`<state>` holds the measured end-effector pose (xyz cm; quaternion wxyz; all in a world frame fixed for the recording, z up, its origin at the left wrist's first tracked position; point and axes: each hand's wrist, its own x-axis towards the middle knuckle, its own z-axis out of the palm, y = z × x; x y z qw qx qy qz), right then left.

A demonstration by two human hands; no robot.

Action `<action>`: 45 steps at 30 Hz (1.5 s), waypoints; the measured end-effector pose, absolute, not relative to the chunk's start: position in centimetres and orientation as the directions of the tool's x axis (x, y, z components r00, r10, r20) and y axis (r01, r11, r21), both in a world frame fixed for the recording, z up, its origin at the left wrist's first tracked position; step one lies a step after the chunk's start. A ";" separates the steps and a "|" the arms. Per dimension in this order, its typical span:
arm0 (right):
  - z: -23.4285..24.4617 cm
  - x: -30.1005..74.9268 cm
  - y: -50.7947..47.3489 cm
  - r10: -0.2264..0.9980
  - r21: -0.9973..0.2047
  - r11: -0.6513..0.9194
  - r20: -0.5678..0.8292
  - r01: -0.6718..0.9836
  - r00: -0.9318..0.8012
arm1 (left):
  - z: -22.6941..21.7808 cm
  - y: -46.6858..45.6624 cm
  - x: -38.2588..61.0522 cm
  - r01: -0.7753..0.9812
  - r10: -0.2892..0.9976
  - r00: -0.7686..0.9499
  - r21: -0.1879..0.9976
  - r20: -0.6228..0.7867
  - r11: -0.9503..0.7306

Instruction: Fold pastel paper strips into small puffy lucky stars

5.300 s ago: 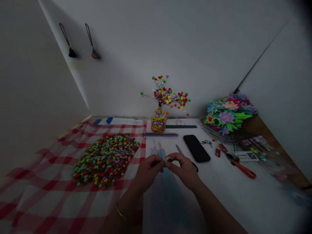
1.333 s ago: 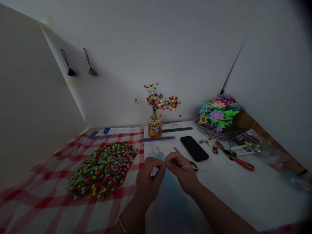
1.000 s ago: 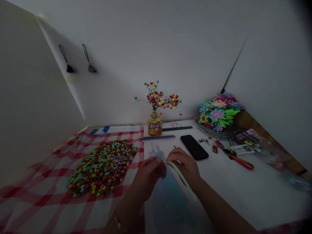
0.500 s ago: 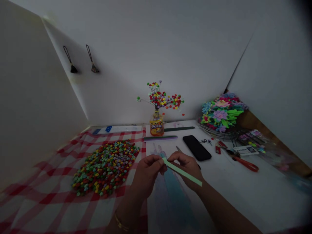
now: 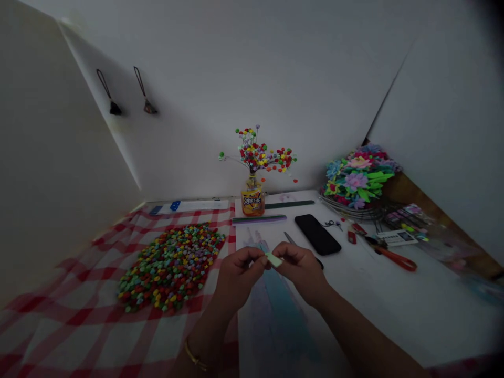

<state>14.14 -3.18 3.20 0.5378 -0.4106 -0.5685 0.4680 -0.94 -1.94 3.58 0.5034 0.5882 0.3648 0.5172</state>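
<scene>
Between my two hands is a pale green paper strip (image 5: pixel 275 260), of which only a short piece shows. My left hand (image 5: pixel 239 274) pinches its left end between thumb and forefinger. The fingers of my right hand (image 5: pixel 301 266) are closed on the strip from the other side, and they hide part of it. Both hands are raised over the table, fingertips close together. Beneath them lie light blue and lilac strips (image 5: pixel 280 310). A thin pointed metal tool (image 5: pixel 290 239) lies behind my right hand, partly covered by it.
A heap of colourful small paper stars (image 5: pixel 173 268) lies on the red-checked cloth (image 5: pixel 90 320) at left. Behind my hands stands a bottle (image 5: pixel 252 203) with beaded stems. To the right are a phone (image 5: pixel 317 234), orange-handled pliers (image 5: pixel 394 258) and a bunch of fuzzy flowers (image 5: pixel 356 181).
The long free end of the green strip, which stretched across my right hand, now shows only as a short piece between my fingers. My right hand has shifted slightly.
</scene>
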 end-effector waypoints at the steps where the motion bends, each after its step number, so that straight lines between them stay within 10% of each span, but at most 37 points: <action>1: 3.2 14.1 -3.2 0.974 -0.977 0.201 0.207 -0.077 -0.088 | 3.5 -2.0 -0.9 -0.094 0.946 0.202 0.966 0.254 -0.240; 10: 3.0 13.4 -3.2 0.970 -0.968 0.238 0.240 -0.073 -0.024 | 1.9 -1.8 0.3 -0.458 0.989 0.113 0.888 0.095 -0.033; 19: 3.1 14.7 -2.8 0.937 -0.921 0.346 0.350 0.178 -0.005 | 3.4 -1.9 -0.4 -0.038 0.972 0.190 0.991 0.136 -0.131; 45: 3.6 14.7 -3.3 0.975 -0.975 0.208 0.212 -0.074 -0.063 | 3.6 -2.1 -0.9 -0.209 0.922 0.360 0.976 0.143 -0.069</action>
